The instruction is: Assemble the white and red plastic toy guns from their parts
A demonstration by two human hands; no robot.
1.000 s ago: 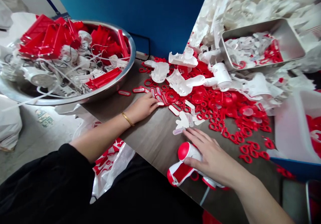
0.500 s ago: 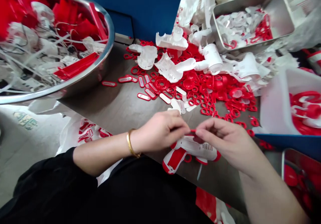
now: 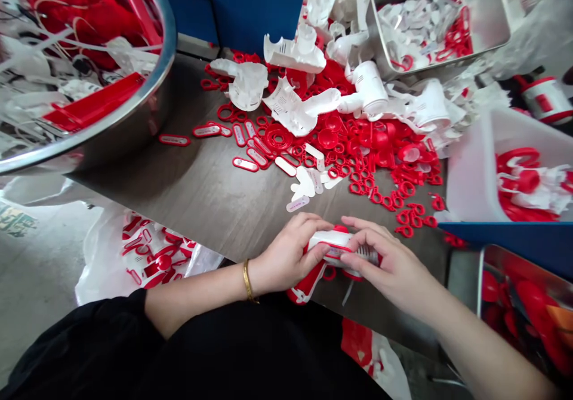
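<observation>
My left hand point(image 3: 293, 251) is closed round the left part of a red and white plastic device point(image 3: 331, 240) shaped like a hair dryer. Its red handle point(image 3: 308, 280) points down toward me. On the device's side, between my two thumbs, lies a small red-rimmed oval plate point(image 3: 336, 252). My right hand point(image 3: 389, 257) grips the vented right end, thumb and fingertips by the plate. Just beyond my hands lie several white label strips point(image 3: 298, 203) and red-rimmed oval plates point(image 3: 245, 164). Part of the device is hidden by my fingers.
A big steel bowl point(image 3: 168, 48) of red and white parts stands left. Red rings point(image 3: 362, 179) and white shell halves point(image 3: 293, 110) are heaped ahead. A metal tray point(image 3: 496, 12) is at the back right, a white plastic bin point(image 3: 470, 167) at right, a bag of parts point(image 3: 96, 268) lower left.
Both hands have come down onto the device. The small red piece pinched between them before is no longer held above it; an oval plate now shows on its side. The view has shifted right.
</observation>
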